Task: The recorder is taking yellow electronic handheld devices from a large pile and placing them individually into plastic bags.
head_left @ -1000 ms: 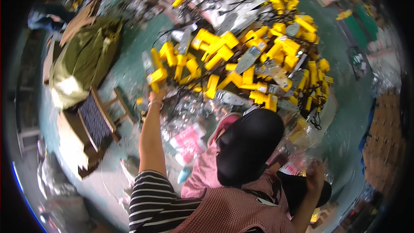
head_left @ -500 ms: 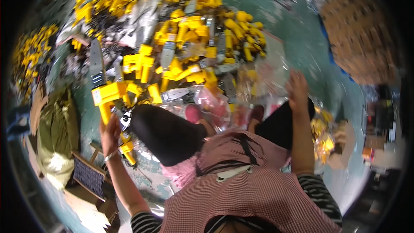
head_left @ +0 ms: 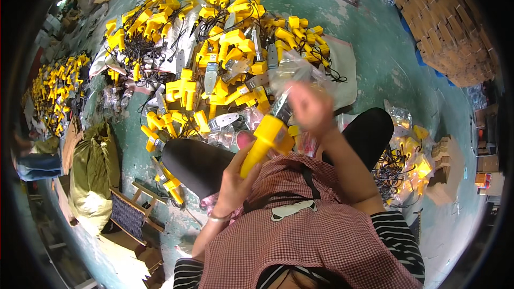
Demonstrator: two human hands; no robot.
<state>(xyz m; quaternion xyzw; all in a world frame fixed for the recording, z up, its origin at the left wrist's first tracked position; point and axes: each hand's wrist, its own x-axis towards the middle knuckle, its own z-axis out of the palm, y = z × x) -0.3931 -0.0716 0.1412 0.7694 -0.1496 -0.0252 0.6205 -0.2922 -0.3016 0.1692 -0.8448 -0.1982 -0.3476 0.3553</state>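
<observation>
In my left hand (head_left: 235, 184) is a pipe welding iron (head_left: 272, 134) with a thick yellow handle. My fingers wrap round its grip, and its metal end points up and away from me over my lap. My right hand (head_left: 310, 108), smeared by motion, is closed by that metal end on a clear plastic bag (head_left: 302, 69). The bag and the hand hide most of the metal plate. Beyond my knees lies a heap of similar yellow welding irons (head_left: 230, 48) with grey plates and black cords.
Bagged yellow tools (head_left: 407, 163) lie to the right of my knee, beside an open cardboard box (head_left: 444, 171). Stacked brown cartons (head_left: 444, 27) stand at the far right. A green sack (head_left: 91, 176) and a small stool (head_left: 128, 214) are at the left. Another yellow heap (head_left: 61, 91) lies farther left.
My left hand has brought the welding iron from the left side to in front of me. My right hand, empty before, has moved left to its metal end and now has the plastic bag.
</observation>
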